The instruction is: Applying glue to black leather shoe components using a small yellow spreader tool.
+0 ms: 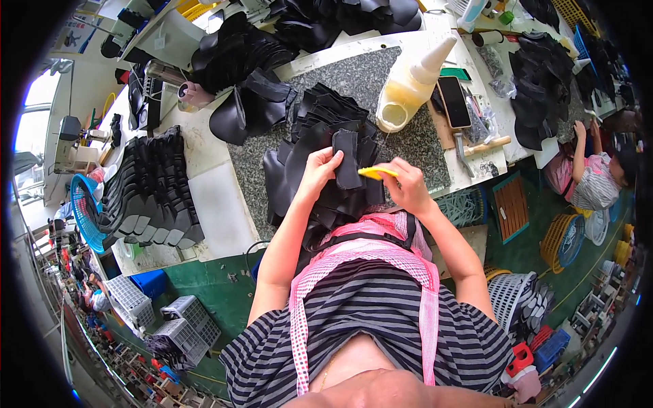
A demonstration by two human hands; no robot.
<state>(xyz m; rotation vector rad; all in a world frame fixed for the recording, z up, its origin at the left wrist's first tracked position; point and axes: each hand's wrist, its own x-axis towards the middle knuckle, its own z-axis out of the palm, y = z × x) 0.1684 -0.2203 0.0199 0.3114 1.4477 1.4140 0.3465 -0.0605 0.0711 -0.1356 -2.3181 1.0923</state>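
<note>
My left hand pinches the edge of a black leather-like piece, thumb on top, over a fanned stack of black pieces. Just to the right, my right hand grips a small flat yellow spreader between thumb and fingers. The spreader's tip is close to the piece's right edge; I cannot tell whether they touch. Under the stack lies a speckled grey stone slab. A cloudy squeeze bottle with a long nozzle and yellowish contents stands beyond my right hand.
A phone and a hammer lie right of the slab. Rows of black shoe parts fill the left side, beside a white board. More black pieces are heaped behind. Another person works at far right.
</note>
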